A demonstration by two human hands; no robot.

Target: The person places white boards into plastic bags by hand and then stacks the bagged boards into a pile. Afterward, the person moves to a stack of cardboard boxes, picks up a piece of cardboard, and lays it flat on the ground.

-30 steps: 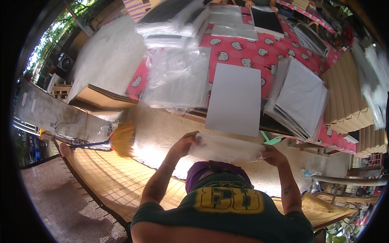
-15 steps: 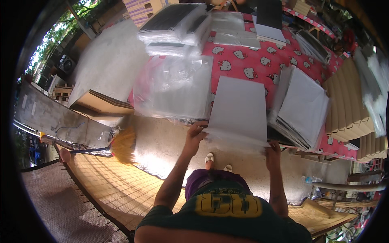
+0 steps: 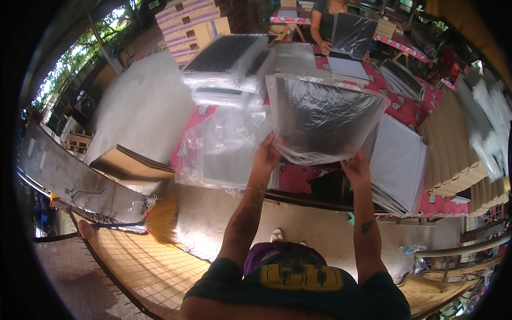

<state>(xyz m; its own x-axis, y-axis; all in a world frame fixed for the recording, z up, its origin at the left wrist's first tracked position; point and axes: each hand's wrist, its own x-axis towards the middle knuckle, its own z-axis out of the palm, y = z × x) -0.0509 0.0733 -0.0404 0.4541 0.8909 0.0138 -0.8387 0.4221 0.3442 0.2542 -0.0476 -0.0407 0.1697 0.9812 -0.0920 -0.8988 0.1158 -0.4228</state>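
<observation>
Left hand (image 3: 268, 153) and right hand (image 3: 356, 167) have crossed the counter (image 3: 295, 179)'s near edge. Their grip pinches a clear bag (image 3: 329, 121), dark sheet (image 3: 314, 109) inside.

Cannot fully see the fingers of the left hand (image 3: 266, 154) or the right hand (image 3: 356, 167), partly behind the plastic-wrapped dark sheet (image 3: 326, 117). Cannot see the top of the co-worker (image 3: 321, 22), cut off by the upper edge, or the torso behind a dark panel (image 3: 353, 36). Cannot resolve the blurred pale heap (image 3: 144, 106).
</observation>
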